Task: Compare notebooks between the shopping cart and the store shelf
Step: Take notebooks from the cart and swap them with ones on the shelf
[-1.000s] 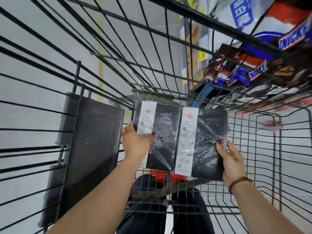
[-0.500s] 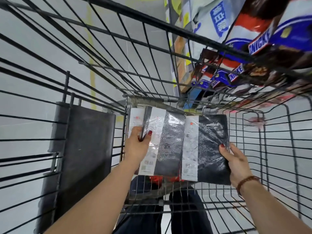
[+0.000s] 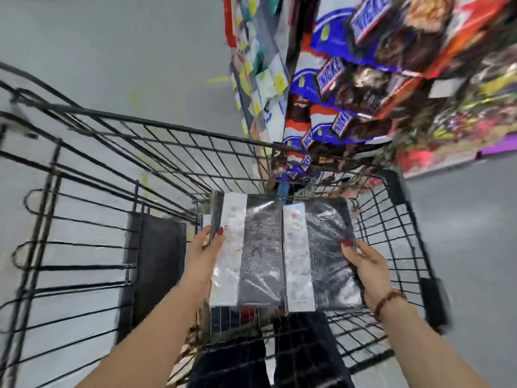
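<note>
Two black notebooks in shiny plastic wrap, each with a white label strip down its left side, are held side by side over the black wire shopping cart [image 3: 156, 141]. My left hand [image 3: 205, 249] grips the left notebook [image 3: 258, 253] by its left edge, thumb on the white strip; another thin edge shows behind it under my fingers. My right hand [image 3: 366, 264] holds the right notebook [image 3: 327, 253] by its right edge. The two notebooks touch along their inner edges. The picture is blurred by motion.
A store shelf [image 3: 363, 79] packed with Snickers bars and other sweets rises at the upper right, beyond the cart's far rim. A dark flat panel [image 3: 159, 264] stands inside the cart at the left. Grey floor [image 3: 112, 51] surrounds the cart. My legs show below through the wire.
The view has swung upward, so the cart's rim, the floor and the shelf show more. Both notebooks have come up higher and closer together; my grips have not changed.
</note>
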`<state>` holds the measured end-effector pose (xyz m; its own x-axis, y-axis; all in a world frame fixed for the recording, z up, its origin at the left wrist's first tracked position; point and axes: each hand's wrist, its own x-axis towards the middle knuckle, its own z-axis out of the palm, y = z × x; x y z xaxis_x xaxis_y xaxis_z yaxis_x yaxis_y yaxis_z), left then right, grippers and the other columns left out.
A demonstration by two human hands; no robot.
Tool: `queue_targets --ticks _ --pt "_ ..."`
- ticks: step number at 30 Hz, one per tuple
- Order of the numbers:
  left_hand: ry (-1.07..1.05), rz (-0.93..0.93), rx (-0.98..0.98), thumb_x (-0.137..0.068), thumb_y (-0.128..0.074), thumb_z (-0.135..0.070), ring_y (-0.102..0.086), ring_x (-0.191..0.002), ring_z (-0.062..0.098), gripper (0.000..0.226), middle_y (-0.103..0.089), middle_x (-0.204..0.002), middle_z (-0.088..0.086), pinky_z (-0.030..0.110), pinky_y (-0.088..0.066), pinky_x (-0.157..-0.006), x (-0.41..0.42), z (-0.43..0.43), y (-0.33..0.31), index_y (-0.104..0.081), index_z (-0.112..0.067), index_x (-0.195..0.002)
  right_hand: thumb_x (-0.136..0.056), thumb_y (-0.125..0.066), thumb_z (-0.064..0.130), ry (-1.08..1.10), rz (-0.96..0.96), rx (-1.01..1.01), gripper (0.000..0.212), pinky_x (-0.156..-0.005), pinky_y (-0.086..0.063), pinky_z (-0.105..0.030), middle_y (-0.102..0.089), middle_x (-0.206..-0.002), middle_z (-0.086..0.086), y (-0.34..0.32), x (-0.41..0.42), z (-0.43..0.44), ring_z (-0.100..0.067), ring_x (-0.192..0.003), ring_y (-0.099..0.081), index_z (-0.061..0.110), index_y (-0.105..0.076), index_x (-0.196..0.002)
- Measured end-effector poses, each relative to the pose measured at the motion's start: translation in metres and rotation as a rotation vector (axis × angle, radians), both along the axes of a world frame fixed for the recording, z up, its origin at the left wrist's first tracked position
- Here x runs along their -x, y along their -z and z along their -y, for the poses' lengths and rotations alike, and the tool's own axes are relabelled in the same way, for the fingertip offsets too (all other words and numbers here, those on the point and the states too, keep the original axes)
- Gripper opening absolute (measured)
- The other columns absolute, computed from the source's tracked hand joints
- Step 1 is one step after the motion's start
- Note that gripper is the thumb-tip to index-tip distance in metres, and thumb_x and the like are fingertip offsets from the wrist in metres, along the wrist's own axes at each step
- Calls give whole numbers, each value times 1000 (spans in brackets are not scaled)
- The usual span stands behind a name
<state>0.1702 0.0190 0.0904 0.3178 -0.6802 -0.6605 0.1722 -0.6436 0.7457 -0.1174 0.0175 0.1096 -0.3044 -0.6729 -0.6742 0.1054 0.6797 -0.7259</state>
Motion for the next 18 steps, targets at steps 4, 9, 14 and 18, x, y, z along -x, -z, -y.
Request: queue_targets --ticks 4,9,14,18 --pt "39 -32 126 -91 -63 -23 -62 -97 18 16 -67 -109 5 32 -50 -82 9 -3 -66 -65 -24 -107 -83 -67 10 101 -4 108 39 -98 -44 -38 -66 -106 -1 -56 21 -24 -20 -101 -61 14 -59 -120" --pt "89 -131 205 -90 -64 -24 -71 -82 18 19 -74 -98 4 36 -57 -74 39 -16 -131 -67 -21 -108 -85 -63 8 212 25 247 9 -67 -56 -28 -72 -82 -5 -116 52 -62 -24 -79 -67 14 -69 -82" --pt "160 -193 254 -90 -64 -21 -69 -98 28 20 -74 -106 8 48 -51 -93 86 -28 -173 -70 -22 -108 -83 -62 7 348 44 373 13 -74 -57 -28 -72 -89 -6 -151 103 -103 -19 -84 -68 13 -71 -92" --pt "218 -230 293 -91 -61 -18 -70 -86 26 19 -75 -100 10 37 -55 -75 146 -40 -197 -71 -17 -107 -86 -60 9 380 58 427 19 -76 -55 -36 -71 -96 -14 -173 156 -141 -25 -82 -66 2 -66 -102"
